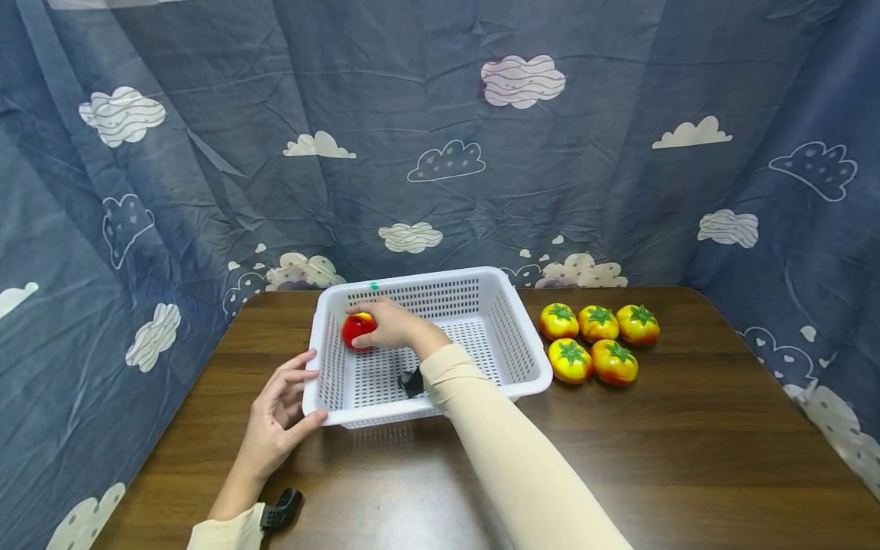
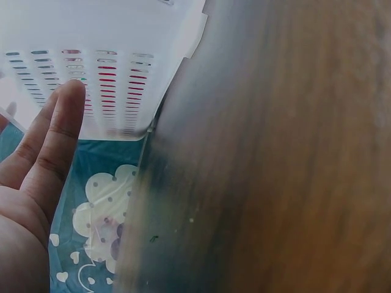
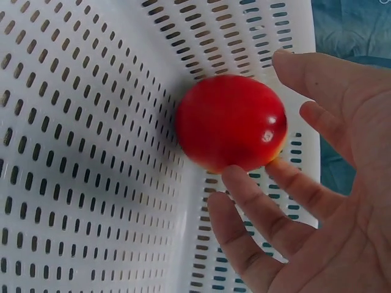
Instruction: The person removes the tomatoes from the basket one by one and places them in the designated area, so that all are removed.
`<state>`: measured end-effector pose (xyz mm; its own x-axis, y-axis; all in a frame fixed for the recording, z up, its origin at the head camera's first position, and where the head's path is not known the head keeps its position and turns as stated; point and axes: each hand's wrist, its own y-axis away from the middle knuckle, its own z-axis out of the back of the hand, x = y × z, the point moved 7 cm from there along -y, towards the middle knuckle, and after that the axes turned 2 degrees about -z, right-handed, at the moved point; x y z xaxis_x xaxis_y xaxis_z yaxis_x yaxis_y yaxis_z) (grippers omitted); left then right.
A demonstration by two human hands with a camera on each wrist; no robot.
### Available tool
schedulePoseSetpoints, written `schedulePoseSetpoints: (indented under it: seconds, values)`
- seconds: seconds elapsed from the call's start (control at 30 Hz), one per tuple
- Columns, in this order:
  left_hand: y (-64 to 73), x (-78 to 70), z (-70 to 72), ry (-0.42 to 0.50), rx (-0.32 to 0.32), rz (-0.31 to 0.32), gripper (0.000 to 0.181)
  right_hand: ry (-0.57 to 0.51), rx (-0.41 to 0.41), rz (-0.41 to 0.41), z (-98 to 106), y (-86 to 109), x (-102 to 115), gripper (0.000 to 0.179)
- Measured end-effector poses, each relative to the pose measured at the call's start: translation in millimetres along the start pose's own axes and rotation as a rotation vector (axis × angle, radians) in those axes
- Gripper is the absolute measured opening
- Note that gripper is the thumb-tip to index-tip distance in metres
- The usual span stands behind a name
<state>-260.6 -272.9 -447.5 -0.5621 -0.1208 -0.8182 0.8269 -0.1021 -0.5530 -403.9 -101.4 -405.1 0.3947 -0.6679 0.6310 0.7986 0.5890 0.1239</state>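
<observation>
A red fruit with some yellow (image 1: 357,331) lies inside the white perforated basket (image 1: 529,374), near its left wall; no leaf shows on it. Over this fruit is my right hand (image 1: 395,325), fingers spread. In the right wrist view, fingertips touch or nearly touch the edge of the fruit (image 3: 229,122), and a gap shows between thumb and fruit. My left hand (image 1: 275,416) rests its fingertips and thumb against the basket's left rim and near corner. The left wrist view shows two fairly straight fingers (image 2: 61,128) at the slotted basket wall (image 2: 116,125).
Right of the basket sit several yellow-red tomato-like fruits (image 1: 598,325) with green star-shaped leaves, grouped in two rows. Everything stands on a brown wooden table (image 1: 687,451). A blue cloud-patterned curtain (image 1: 440,206) hangs behind and at both sides.
</observation>
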Motion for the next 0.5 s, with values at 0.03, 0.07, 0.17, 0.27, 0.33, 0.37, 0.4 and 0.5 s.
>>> schedulePoseSetpoints:
  seconds: [0.03, 0.07, 0.17, 0.27, 0.33, 0.37, 0.4, 0.5]
  values:
    - [0.0, 0.4, 0.1, -0.001, 0.0, 0.002, 0.054, 0.0, -0.001, -0.008, 0, 0.3, -1, 0.065]
    - [0.0, 0.5, 0.1, 0.0, 0.0, 0.001, 0.054, 0.0, -0.003, -0.013, 0, 0.6, -1, 0.064]
    - [-0.2, 0.4, 0.2, 0.002, 0.001, -0.004, 0.054, -0.003, -0.007, -0.016, -1, 0.6, -5, 0.061]
    - [-0.9, -0.1, 0.1, 0.004, 0.001, -0.008, 0.054, -0.027, -0.014, -0.021, -2, 1.3, -8, 0.057]
    - [-1.2, -0.3, 0.0, 0.005, 0.001, -0.01, 0.053, -0.043, -0.016, -0.027, -2, 2.2, -10, 0.052]
    - [-1.3, -0.5, 0.0, 0.008, 0.002, -0.011, 0.053, -0.051, -0.014, -0.032, -2, 2.7, -11, 0.049]
    - [-1.3, -0.6, 0.0, 0.009, 0.002, -0.011, 0.053, -0.059, -0.014, -0.036, -2, 3.2, -12, 0.046]
    - [-1.0, -0.5, 0.2, 0.012, 0.002, -0.011, 0.053, -0.07, -0.009, -0.041, -2, 4.6, -13, 0.041]
